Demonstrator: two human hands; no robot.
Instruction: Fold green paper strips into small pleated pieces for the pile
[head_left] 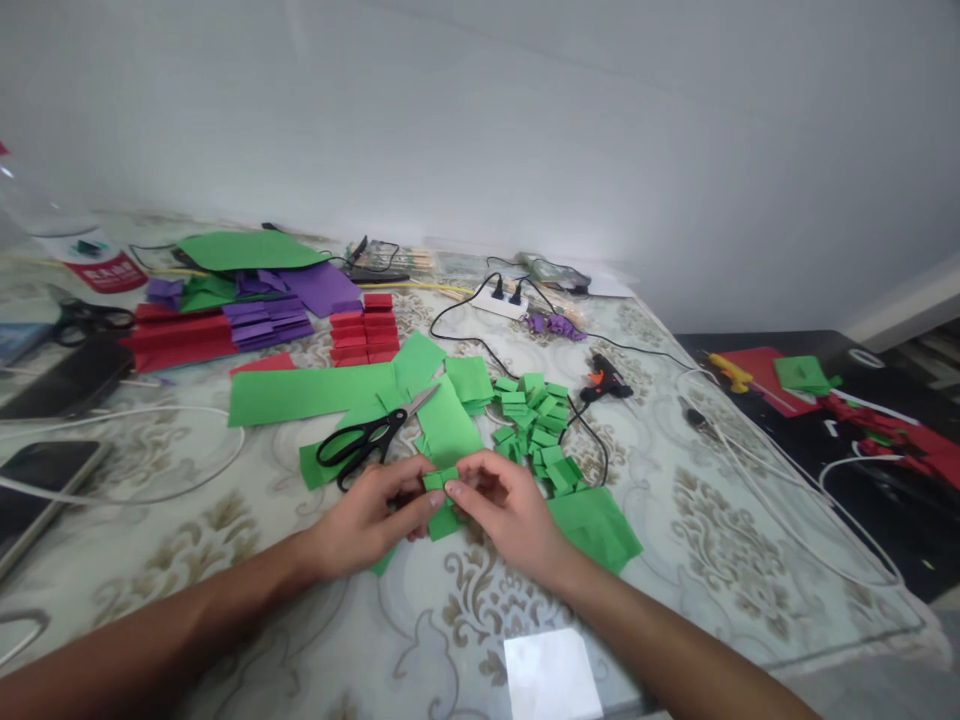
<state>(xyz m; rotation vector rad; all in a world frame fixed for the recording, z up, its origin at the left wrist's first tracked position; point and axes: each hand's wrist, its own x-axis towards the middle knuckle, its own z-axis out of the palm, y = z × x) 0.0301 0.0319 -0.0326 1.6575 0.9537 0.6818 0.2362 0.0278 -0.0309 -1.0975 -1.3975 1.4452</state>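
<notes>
Between my left hand (375,515) and my right hand (510,510) is a small folded piece of green paper (441,482), pinched by the fingers of both. Black-handled scissors (367,438) lie with slightly parted blades on green paper strips just beyond my left hand. A long green strip (315,392) stretches off to the left. Beyond my right hand is a heap of small folded green paper pieces (536,425). A larger green sheet (596,525) lies beside my right wrist.
A black glue gun (604,380) and a white power strip (499,300) with cords are at the back right. Red folded paper (365,332) and purple folded paper (266,320) lie at the back left. A phone (45,490) and a bottle (82,245) stand out on the left.
</notes>
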